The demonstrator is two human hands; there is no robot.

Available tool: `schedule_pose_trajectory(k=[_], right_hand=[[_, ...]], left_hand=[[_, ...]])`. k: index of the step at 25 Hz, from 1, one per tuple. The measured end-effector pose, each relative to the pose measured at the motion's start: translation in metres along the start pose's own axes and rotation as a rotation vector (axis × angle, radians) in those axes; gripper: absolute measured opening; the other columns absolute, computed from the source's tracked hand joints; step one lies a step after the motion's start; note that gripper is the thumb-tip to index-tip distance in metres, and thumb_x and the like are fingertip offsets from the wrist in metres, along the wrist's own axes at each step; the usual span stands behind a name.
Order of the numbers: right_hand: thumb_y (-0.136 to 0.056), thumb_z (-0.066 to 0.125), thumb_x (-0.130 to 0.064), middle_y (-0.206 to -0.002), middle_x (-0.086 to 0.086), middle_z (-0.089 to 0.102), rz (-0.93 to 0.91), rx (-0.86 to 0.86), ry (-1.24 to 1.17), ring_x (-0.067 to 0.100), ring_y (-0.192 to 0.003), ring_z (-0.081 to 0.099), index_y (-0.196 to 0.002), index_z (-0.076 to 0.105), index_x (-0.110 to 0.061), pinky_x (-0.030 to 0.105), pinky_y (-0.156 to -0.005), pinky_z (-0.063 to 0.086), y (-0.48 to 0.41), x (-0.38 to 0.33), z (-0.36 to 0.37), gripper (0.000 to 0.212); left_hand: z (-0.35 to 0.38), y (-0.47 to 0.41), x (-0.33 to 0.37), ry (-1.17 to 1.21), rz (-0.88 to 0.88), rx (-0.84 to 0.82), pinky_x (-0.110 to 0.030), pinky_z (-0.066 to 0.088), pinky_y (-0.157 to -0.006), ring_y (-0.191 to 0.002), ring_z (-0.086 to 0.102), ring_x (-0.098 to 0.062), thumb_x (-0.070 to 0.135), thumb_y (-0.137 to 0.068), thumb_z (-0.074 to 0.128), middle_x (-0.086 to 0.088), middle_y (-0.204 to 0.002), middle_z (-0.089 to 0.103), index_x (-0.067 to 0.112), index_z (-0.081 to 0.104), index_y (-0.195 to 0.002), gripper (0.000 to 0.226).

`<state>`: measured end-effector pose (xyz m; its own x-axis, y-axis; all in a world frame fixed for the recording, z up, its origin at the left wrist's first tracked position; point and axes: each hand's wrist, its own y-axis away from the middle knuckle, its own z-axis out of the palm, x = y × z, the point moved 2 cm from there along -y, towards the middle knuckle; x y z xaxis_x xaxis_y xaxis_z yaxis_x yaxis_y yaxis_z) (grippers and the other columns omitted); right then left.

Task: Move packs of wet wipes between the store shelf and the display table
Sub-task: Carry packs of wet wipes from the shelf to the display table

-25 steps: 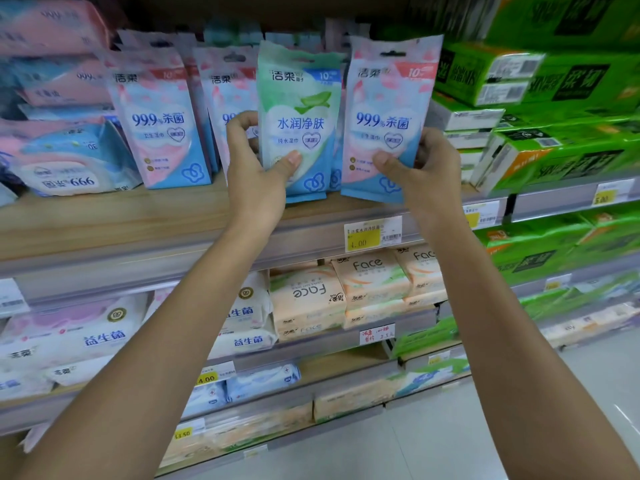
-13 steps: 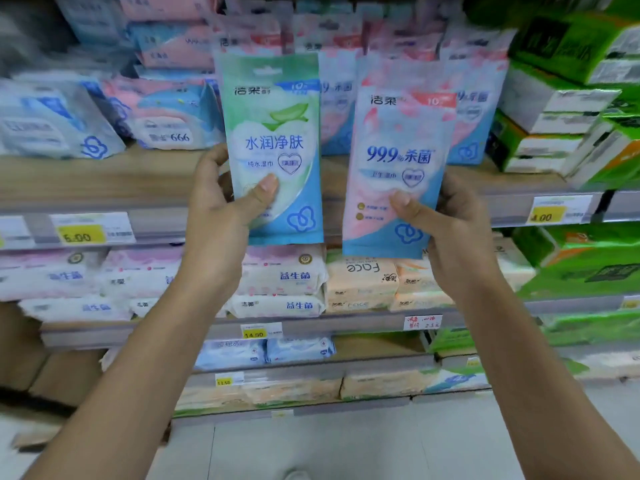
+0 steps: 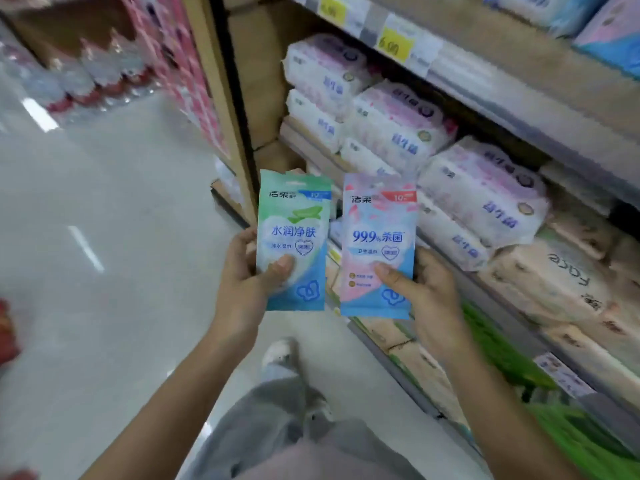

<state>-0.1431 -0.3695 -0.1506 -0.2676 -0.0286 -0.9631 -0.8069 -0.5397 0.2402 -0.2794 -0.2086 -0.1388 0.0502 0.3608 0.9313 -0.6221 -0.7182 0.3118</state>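
Thumb-pinched low, our left hand [image 3: 242, 285] holds the green wet-wipe pack [image 3: 294, 230], our right hand [image 3: 429, 296] the pink pack [image 3: 379, 237], both upright beside the shelf [image 3: 519, 98]; slick film and one-thumb holds could let either slip.

Store aisle, seen from a single wide-angle camera worn on the head, looking forward and steeply down along the forearms. The left hand [image 3: 242, 285] with its green pack [image 3: 294, 237] and the right hand [image 3: 433, 296] with its pink pack [image 3: 379, 244] sit close at centre. The store shelf [image 3: 485, 88] slants across the right, seemingly motion-blurred, and the floor [image 3: 104, 202] fills the left.
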Motion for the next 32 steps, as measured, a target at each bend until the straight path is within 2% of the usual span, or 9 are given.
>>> schedule_pose_trajectory(k=[6, 9, 12, 15, 18, 20, 23, 28, 32], right_hand=[[-0.069, 0.072, -0.011, -0.099, 0.006, 0.074, 0.097, -0.440, 0.130, 0.023, -0.089, 0.070, -0.104, 0.064, -0.005, 0.036, -0.080, 0.057, -0.003, 0.038, 0.147, 0.036], [-0.075, 0.070, 0.000, -0.091, 0.002, 0.075, 0.110, -0.640, 0.186, 0.018, -0.081, 0.070, -0.100, 0.064, -0.005, 0.030, -0.075, 0.058, -0.001, 0.050, 0.242, 0.027], [-0.070, 0.073, -0.007, -0.088, 0.002, 0.074, 0.118, -0.827, 0.240, 0.017, -0.077, 0.070, -0.095, 0.064, -0.008, 0.030, -0.072, 0.058, 0.010, 0.067, 0.345, 0.027], [-0.063, 0.076, -0.016, -0.091, 0.005, 0.075, 0.138, -0.944, 0.269, 0.019, -0.080, 0.071, -0.096, 0.065, -0.008, 0.029, -0.070, 0.057, 0.027, 0.085, 0.446, 0.036], [-0.064, 0.082, -0.011, -0.092, 0.008, 0.075, 0.167, -1.048, 0.303, 0.022, -0.080, 0.071, -0.100, 0.065, -0.005, 0.029, -0.068, 0.057, 0.048, 0.106, 0.535, 0.040], [-0.071, 0.077, -0.005, -0.088, 0.004, 0.075, 0.183, -1.100, 0.330, 0.020, -0.077, 0.071, -0.098, 0.066, -0.007, 0.026, -0.064, 0.056, 0.058, 0.117, 0.586, 0.029], [-0.075, 0.073, -0.003, -0.087, 0.004, 0.075, 0.232, -1.185, 0.376, 0.020, -0.077, 0.072, -0.098, 0.067, -0.010, 0.025, -0.063, 0.056, 0.064, 0.132, 0.656, 0.024], [-0.076, 0.074, -0.007, -0.093, 0.007, 0.075, 0.272, -1.333, 0.483, 0.023, -0.083, 0.072, -0.101, 0.067, -0.012, 0.028, -0.068, 0.058, 0.055, 0.164, 0.783, 0.026], [-0.079, 0.071, -0.006, -0.094, 0.006, 0.075, 0.303, -1.471, 0.572, 0.024, -0.083, 0.073, -0.103, 0.065, -0.010, 0.031, -0.068, 0.060, 0.055, 0.178, 0.898, 0.025]], left_hand=[[-0.142, 0.059, -0.015, 0.141, -0.026, 0.431, -0.026, 0.057, -0.060, -0.080, 0.072, -0.021, 0.005, -0.084, 0.064, -0.007, -0.103, 0.071, 0.017, 0.048, -0.123, 0.044], [-0.218, 0.080, -0.012, 0.224, 0.016, 0.643, -0.037, 0.059, -0.071, -0.089, 0.071, -0.030, 0.005, -0.085, 0.063, -0.010, -0.108, 0.070, 0.017, 0.047, -0.125, 0.045], [-0.299, 0.095, -0.009, 0.297, 0.061, 0.848, -0.036, 0.059, -0.070, -0.088, 0.070, -0.029, 0.002, -0.085, 0.062, -0.010, -0.109, 0.069, 0.018, 0.049, -0.122, 0.042], [-0.384, 0.102, 0.005, 0.340, 0.118, 0.965, -0.031, 0.057, -0.068, -0.081, 0.071, -0.018, 0.000, -0.085, 0.062, -0.008, -0.107, 0.069, 0.018, 0.050, -0.121, 0.042], [-0.467, 0.110, 0.027, 0.342, 0.173, 1.079, -0.022, 0.056, -0.062, -0.079, 0.070, -0.007, -0.002, -0.085, 0.061, -0.002, -0.106, 0.067, 0.018, 0.048, -0.120, 0.042], [-0.514, 0.112, 0.042, 0.354, 0.197, 1.130, -0.032, 0.056, -0.069, -0.093, 0.068, -0.018, -0.001, -0.085, 0.062, -0.005, -0.115, 0.065, 0.019, 0.049, -0.119, 0.042], [-0.577, 0.111, 0.057, 0.392, 0.171, 1.246, -0.034, 0.051, -0.060, -0.099, 0.066, -0.030, 0.004, -0.085, 0.064, 0.001, -0.113, 0.065, 0.025, 0.050, -0.117, 0.041], [-0.670, 0.085, 0.064, 0.515, 0.148, 1.416, -0.043, 0.053, -0.070, -0.102, 0.065, -0.035, 0.008, -0.084, 0.066, 0.005, -0.110, 0.066, 0.027, 0.050, -0.116, 0.040], [-0.731, 0.054, 0.075, 0.600, 0.085, 1.548, -0.036, 0.052, -0.061, -0.096, 0.066, -0.032, 0.006, -0.085, 0.065, -0.003, -0.113, 0.065, 0.031, 0.050, -0.104, 0.035]])
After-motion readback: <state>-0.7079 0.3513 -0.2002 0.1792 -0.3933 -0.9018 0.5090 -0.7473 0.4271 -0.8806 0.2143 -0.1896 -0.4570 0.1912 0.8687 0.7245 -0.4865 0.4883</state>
